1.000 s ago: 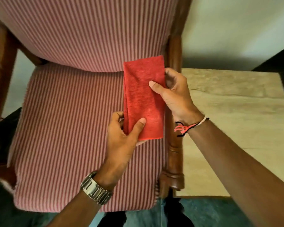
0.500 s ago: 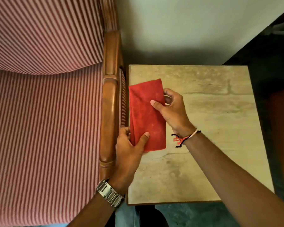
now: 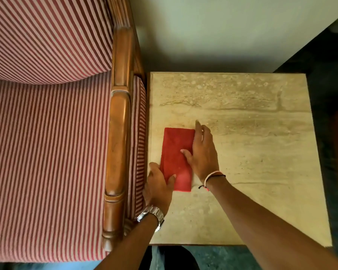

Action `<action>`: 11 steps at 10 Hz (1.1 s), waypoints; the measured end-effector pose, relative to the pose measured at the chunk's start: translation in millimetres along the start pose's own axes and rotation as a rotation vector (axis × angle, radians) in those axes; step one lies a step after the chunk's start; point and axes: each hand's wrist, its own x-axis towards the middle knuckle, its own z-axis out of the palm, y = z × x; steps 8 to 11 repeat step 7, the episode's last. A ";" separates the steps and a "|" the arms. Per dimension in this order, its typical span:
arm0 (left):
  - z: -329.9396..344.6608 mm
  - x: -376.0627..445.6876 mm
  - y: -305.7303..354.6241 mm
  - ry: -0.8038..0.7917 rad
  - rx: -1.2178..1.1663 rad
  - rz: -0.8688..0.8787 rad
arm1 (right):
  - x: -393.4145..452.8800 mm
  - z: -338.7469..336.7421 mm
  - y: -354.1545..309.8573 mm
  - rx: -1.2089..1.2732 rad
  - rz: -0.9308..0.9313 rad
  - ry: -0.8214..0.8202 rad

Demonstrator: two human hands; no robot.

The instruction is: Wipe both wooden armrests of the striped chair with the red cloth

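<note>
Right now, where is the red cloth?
In the head view, the red cloth lies folded flat on the stone side table, near its left edge beside the chair's wooden armrest, with the left hand and right hand on it.

You have the red cloth (image 3: 176, 158) folded into a narrow rectangle, lying flat on the tabletop (image 3: 252, 152) just beside the striped chair (image 3: 47, 143). One glossy wooden armrest (image 3: 118, 137) shows, running along the seat's right edge.
</note>
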 end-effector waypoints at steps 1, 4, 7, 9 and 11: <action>-0.9 -2.3 -0.2 0.113 0.425 0.236 | -23.9 5.1 1.9 -0.255 -0.170 0.035; 2.3 2.9 -9.9 -0.271 0.730 0.482 | -53.6 21.0 4.1 -0.245 -0.142 -0.336; -58.7 1.0 56.5 -0.184 0.748 0.513 | -32.7 -68.9 -33.1 -0.322 -0.139 -0.326; -58.7 1.0 56.5 -0.184 0.748 0.513 | -32.7 -68.9 -33.1 -0.322 -0.139 -0.326; -58.7 1.0 56.5 -0.184 0.748 0.513 | -32.7 -68.9 -33.1 -0.322 -0.139 -0.326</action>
